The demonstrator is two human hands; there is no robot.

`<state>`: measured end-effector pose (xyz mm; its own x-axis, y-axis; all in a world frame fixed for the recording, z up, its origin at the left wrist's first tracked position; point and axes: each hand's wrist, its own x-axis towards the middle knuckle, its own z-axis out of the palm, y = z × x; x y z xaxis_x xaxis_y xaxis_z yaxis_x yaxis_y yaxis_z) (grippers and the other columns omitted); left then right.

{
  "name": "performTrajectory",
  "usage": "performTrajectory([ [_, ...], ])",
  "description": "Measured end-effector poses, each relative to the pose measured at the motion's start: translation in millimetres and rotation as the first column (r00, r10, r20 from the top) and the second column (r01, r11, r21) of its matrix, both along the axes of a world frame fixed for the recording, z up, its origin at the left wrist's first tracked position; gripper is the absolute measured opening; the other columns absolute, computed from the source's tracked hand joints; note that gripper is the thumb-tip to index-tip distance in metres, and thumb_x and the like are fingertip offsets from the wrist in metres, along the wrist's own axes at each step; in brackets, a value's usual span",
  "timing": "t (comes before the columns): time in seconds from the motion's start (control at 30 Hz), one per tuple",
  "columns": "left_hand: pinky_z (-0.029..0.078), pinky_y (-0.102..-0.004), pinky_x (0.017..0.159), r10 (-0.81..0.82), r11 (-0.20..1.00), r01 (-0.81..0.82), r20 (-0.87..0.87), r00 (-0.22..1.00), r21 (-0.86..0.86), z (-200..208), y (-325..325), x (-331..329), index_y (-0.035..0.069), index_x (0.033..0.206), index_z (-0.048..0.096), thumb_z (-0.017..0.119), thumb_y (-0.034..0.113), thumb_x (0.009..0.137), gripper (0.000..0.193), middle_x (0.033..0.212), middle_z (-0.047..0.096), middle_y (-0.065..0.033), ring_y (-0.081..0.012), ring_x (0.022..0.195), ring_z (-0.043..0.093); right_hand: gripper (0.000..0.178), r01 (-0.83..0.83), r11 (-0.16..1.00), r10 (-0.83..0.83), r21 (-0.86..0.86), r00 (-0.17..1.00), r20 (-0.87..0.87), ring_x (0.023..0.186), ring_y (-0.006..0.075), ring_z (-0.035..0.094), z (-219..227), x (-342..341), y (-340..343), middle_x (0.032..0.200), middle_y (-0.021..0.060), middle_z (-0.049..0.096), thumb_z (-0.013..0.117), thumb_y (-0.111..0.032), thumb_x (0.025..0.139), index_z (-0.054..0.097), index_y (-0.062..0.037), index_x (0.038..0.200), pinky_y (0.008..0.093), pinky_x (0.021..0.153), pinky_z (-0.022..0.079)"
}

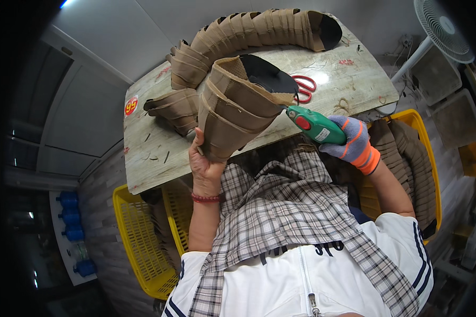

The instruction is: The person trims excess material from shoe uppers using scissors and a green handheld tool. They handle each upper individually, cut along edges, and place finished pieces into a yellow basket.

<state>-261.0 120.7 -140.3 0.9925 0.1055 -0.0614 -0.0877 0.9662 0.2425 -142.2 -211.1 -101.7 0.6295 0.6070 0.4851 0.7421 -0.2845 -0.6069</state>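
My left hand (207, 165) is closed around the lower end of a short stack of nested tan fabric pieces (232, 119), which look like shoe uppers. The stack is tilted up above the table's near edge, and its open end shows mesh and black lining. In a grey and orange glove, my right hand (349, 141) grips a green handheld electric cutter (317, 126) with a red button. The tool's tip meets the right edge of the top piece. Behind lies a long curved row of similar nested pieces (248, 33).
Red-handled scissors (305, 89) lie on the wood-grain table (158, 164), among thread scraps. Yellow baskets stand below it: one at the left (137, 248), another at the right (426, 137) holding more tan stacks (415, 164). A white fan (443, 29) stands at the far right.
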Motion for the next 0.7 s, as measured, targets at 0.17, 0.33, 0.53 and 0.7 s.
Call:
performTrajectory([
  [0.17,0.039,-0.0488,0.104,0.192,0.938,-0.200,0.056,0.980,0.282,11,-18,-6,0.005,0.134,0.046,0.063,0.021,0.089,0.051,0.136,0.049,-0.0118,-0.0293,0.124,0.049,0.051,-0.008,0.995,0.035,0.103,0.964,-0.264,0.072,0.0138,0.065,-9,-3,15,0.084,0.0101,0.069,0.085,-0.027,0.066,0.063,-0.0019,0.104,0.0274,0.066,0.052],
  [0.33,0.043,-0.0441,0.102,0.200,0.860,-0.254,0.164,0.966,0.443,16,-23,-10,0.003,0.136,0.044,0.060,0.009,0.089,0.050,0.134,0.051,-0.0128,-0.0278,0.122,0.050,0.046,-0.024,0.992,0.064,0.124,0.940,-0.335,0.077,0.0085,0.061,-6,-2,28,0.087,0.0053,0.067,0.078,-0.022,0.076,0.059,0.0017,0.110,0.0252,0.069,0.051],
  [0.53,0.047,-0.0394,0.098,0.255,0.707,-0.323,0.200,0.946,0.629,2,-25,-12,0.002,0.133,0.047,0.061,-0.001,0.086,0.049,0.130,0.054,-0.0126,-0.0261,0.118,0.054,0.041,0.004,0.980,0.078,0.200,0.912,-0.402,0.072,0.0069,0.059,4,-3,48,0.081,0.0033,0.065,0.076,-0.023,0.079,0.059,0.0021,0.108,0.0235,0.065,0.049],
  [0.7,0.053,-0.0344,0.086,0.350,0.522,-0.394,0.231,0.908,0.757,-5,-32,-7,0.000,0.119,0.058,0.067,-0.004,0.081,0.039,0.109,0.066,-0.0101,-0.0218,0.099,0.064,0.037,0.056,0.979,0.009,0.198,0.949,-0.316,0.065,0.0050,0.055,2,-2,55,0.076,0.0014,0.063,0.076,-0.025,0.080,0.061,-0.0006,0.103,0.0221,0.059,0.046],
])
